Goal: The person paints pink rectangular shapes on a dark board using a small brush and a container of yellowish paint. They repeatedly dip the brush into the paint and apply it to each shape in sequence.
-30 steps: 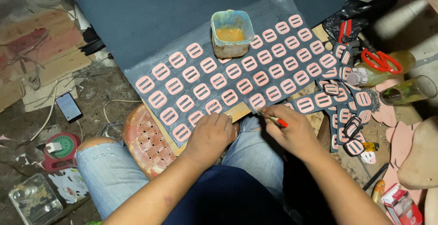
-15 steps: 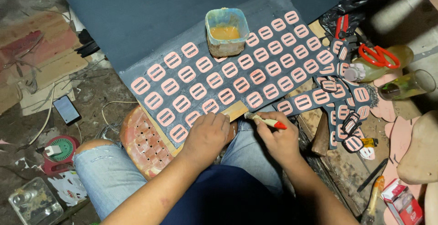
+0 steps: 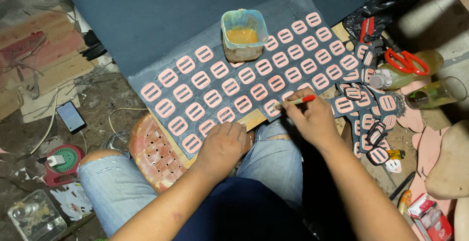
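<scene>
**Brush held at the near edge of the patterned sheet**

The right hand [image 3: 315, 119] pinched a thin brush [image 3: 294, 101] with a red handle between thumb and fingers; the brush lay nearly level, its tip pointing left and resting at a pink piece in the nearest row. The left hand [image 3: 222, 143] pressed flat, its fingers narrow and curled, on the front edge of the dark sheet [image 3: 161, 16], holding nothing. That sheet lay across a wooden board [image 3: 254, 120] on the person's lap and carried slanting rows of pink buckle shapes [image 3: 212, 98], each with two slots. A small tub of yellow glue [image 3: 243, 36] stood on the sheet's far side. Red scissors [image 3: 405, 60] lay well to the right.
</scene>
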### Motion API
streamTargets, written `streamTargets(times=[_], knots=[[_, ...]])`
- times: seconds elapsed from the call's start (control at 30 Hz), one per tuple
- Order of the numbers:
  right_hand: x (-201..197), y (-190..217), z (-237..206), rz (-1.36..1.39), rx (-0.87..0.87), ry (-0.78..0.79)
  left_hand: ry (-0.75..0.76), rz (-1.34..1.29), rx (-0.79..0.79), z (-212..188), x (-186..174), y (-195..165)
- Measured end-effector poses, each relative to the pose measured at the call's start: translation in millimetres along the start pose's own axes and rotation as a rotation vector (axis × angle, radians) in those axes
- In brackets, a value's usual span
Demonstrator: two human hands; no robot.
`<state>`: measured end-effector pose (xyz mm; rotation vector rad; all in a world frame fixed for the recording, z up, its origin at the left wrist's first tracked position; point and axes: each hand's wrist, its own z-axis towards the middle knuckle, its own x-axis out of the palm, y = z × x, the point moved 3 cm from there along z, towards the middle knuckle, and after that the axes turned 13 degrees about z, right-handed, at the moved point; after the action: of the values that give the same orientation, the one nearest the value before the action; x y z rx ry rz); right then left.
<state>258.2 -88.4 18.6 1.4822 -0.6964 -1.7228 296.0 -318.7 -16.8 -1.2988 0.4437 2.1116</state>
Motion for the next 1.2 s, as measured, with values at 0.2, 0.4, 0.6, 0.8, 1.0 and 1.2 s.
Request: streamTargets(times=[0.2,0.4,0.6,0.8,1.0,1.2], knots=[[2.6,-18.2,-1.0,0.1,0.118,-0.079,-0.015,0.0,-0.006,-2.7,-0.2,0.4],[4.2,-33.2,-3.6,0.459,0.189,-0.083,-0.017,-0.002,-0.002,-3.1,-2.6,1.2],[6.7,-21.9,-24.8,0.182,0.009,-0.255,-0.082,-0.063,-0.053,1.2,-3.8,0.9],[9.7,-18.5,-30.0,0.075,0.044,-0.251,-0.149,-0.058,-0.036,2.8,-4.6,2.4],[15.3,-24.4,-10.3,0.227,-0.096,-0.178,-0.08,-0.055,-0.034,3.6,-0.5,3.6],[20.0,-41.6,-8.4,0.321,0.139,-0.203,-0.043,0.004,0.0,0.1,4.9,5.0]])
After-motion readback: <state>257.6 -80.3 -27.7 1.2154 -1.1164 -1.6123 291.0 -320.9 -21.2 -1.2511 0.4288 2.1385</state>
